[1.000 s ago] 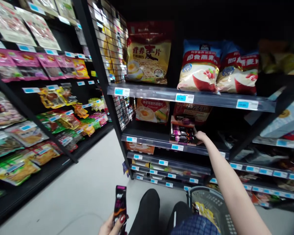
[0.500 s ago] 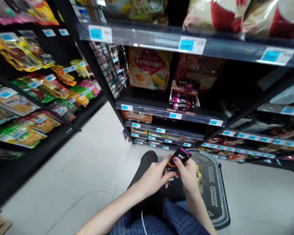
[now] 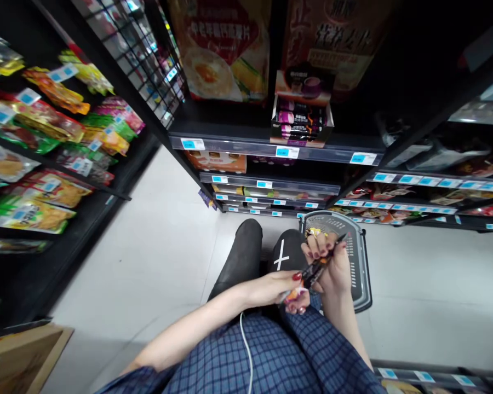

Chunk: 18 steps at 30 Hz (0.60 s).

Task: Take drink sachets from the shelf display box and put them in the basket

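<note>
Between my two hands is a slim black stick sachet [image 3: 312, 272] with orange and purple printing, held at a slant over my lap. My left hand [image 3: 280, 287] is closed on its lower end, where a purple and white patch shows at the fingers. Around the upper end, the fingers of my right hand [image 3: 333, 261] are curled. Whether it is one sachet or a small bunch I cannot tell. Similar purple and black sachets lie in an open display box [image 3: 302, 123] on the shelf in front of me.
A grey shopping basket [image 3: 359, 273] with a yellow packet [image 3: 313, 232] inside stands on the floor to my right. Ahead are black shelves [image 3: 230, 143] with oatmeal bags [image 3: 225, 60]. Snack packets [image 3: 45, 191] hang on the left rack. A cardboard box [image 3: 51, 353] sits at lower left.
My view has tipped downward and the shelves sit higher in it. The sachet has turned edge-on, and my right hand has rotated so its fingers curl over the upper end.
</note>
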Each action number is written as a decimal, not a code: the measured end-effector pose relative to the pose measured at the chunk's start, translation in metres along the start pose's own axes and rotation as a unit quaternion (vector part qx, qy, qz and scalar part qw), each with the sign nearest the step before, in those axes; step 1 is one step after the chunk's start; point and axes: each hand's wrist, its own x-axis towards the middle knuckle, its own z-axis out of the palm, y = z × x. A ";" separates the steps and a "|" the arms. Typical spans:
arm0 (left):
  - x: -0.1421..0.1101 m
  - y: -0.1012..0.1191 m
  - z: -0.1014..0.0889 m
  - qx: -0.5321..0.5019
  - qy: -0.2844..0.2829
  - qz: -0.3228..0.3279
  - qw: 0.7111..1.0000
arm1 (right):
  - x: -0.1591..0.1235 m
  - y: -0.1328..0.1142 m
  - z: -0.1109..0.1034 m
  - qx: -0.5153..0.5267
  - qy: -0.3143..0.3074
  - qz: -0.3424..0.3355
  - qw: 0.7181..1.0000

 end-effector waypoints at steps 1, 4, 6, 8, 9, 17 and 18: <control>0.001 -0.003 0.001 -0.027 -0.010 -0.017 0.999 | -0.001 -0.001 0.000 0.039 -0.006 0.023 0.999; 0.005 -0.007 0.006 0.049 0.074 0.004 0.996 | -0.001 -0.005 0.001 0.107 0.000 0.085 0.991; 0.004 -0.005 0.012 0.200 0.178 0.036 0.963 | 0.000 -0.007 0.002 0.120 -0.007 0.111 0.986; 0.002 -0.003 0.017 0.340 0.243 0.033 0.908 | 0.000 -0.009 0.004 0.126 -0.022 0.112 0.985; 0.001 -0.002 0.018 0.385 0.258 0.027 0.886 | 0.000 -0.010 0.005 0.127 -0.029 0.107 0.986; -0.003 -0.005 0.020 0.367 0.268 0.018 0.891 | -0.002 -0.006 0.006 0.131 -0.048 0.093 0.986; -0.003 -0.005 0.019 0.359 0.269 0.020 0.894 | -0.002 -0.006 0.006 0.124 -0.041 0.094 0.987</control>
